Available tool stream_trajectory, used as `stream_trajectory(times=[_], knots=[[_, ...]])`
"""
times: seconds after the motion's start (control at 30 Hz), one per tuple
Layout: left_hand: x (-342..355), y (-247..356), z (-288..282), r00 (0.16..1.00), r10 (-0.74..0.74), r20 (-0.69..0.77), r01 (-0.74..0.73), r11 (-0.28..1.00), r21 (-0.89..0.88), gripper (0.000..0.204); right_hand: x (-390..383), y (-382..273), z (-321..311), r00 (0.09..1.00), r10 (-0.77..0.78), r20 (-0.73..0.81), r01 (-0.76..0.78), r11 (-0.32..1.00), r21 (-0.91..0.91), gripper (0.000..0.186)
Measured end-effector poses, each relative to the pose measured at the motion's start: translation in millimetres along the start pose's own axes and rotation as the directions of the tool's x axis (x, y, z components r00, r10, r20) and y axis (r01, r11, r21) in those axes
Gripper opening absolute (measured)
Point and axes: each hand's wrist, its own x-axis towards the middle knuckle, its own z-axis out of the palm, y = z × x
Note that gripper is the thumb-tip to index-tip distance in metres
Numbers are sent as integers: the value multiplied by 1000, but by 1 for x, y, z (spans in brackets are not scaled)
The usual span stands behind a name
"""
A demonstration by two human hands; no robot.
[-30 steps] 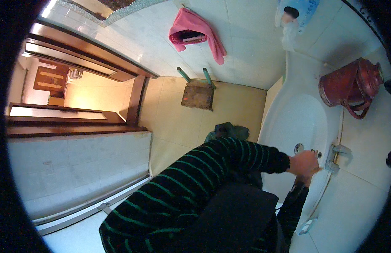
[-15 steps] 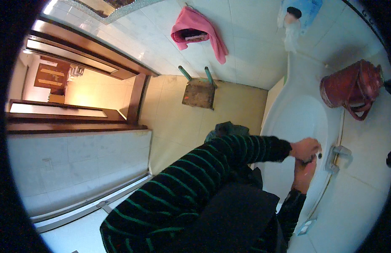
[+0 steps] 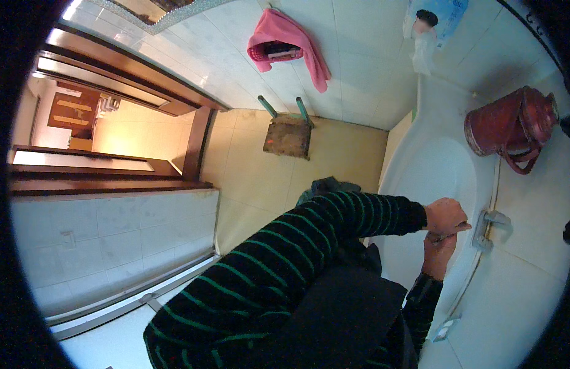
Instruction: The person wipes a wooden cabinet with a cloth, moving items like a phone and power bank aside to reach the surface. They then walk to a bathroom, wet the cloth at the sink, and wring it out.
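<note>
My left hand hangs over the white washbasin, its fingers bent down over my right hand. The two hands touch; one fingertip of the left sticks out toward the faucet. My right hand comes up from below, its fingers mostly covered by the left. Whether anything lies between the palms is hidden. Black sleeves with thin green stripes cover my arms. The faucet sits just beyond my fingers at the basin's far side. I see no clear stream of water.
A worn red thermos flask stands beyond the basin. Behind, on the floor, is a small stool with green legs. A pink towel hangs by a basket on the tiled wall. A blue-and-white package is above. A brown-framed doorway stands left.
My hands have shifted slightly against each other, and a left fingertip now reaches farther toward the faucet. The basin's small dark hole, visible before, is now covered. The view has moved slightly.
</note>
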Motion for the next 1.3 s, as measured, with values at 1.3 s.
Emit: stream_trajectory(times=[1.3], knots=[[-19,5,10,972,137,189,-116,986,-116,35,-7,-38,14,978,207,10,-134,598,790,30]])
